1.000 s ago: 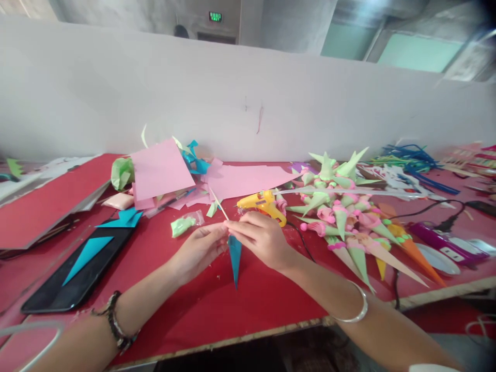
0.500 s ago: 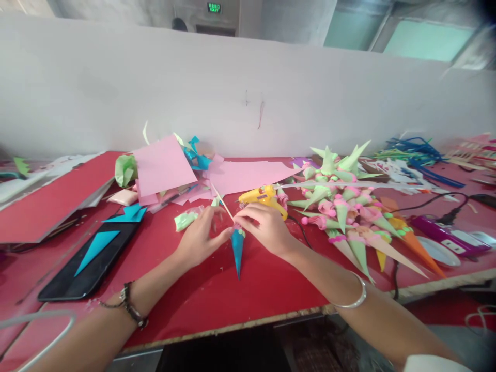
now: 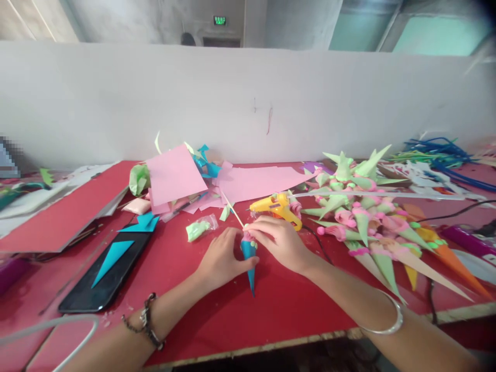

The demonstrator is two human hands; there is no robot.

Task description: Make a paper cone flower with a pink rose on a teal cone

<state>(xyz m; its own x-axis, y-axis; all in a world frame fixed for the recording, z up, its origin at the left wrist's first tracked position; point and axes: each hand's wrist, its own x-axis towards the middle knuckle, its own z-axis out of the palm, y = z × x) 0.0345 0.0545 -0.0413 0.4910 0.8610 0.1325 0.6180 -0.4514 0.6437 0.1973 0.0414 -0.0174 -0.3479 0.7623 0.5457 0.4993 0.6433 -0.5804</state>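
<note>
A small blue paper cone (image 3: pixel 248 251) points its tip toward me, with pink and pale green bits at its wide top. My left hand (image 3: pixel 220 259) holds the cone, thumb across its front and fingers behind its left side. At the cone's top, my right hand (image 3: pixel 279 241) pinches the lower end of a thin wooden stick (image 3: pixel 232 209) that slants up to the left. The stick's very tip is hidden by the fingers. Just beyond my right hand lies a yellow glue gun (image 3: pixel 277 205). A small bag of pale green clay (image 3: pixel 198 229) rests left of the stick.
On the right is a pile of pastel paper cones (image 3: pixel 362 219). Pink paper sheets (image 3: pixel 176 175) lie at the back. At left, a black phone (image 3: pixel 112 268) carries blue paper pieces (image 3: pixel 112 261), near a red board (image 3: pixel 70 206). A white partition (image 3: pixel 194 103) stands behind the table.
My left hand has come down from beside the stick onto the cone's body, its thumb now across it. My right hand stays at the cone's top. The whole view has shifted slightly.
</note>
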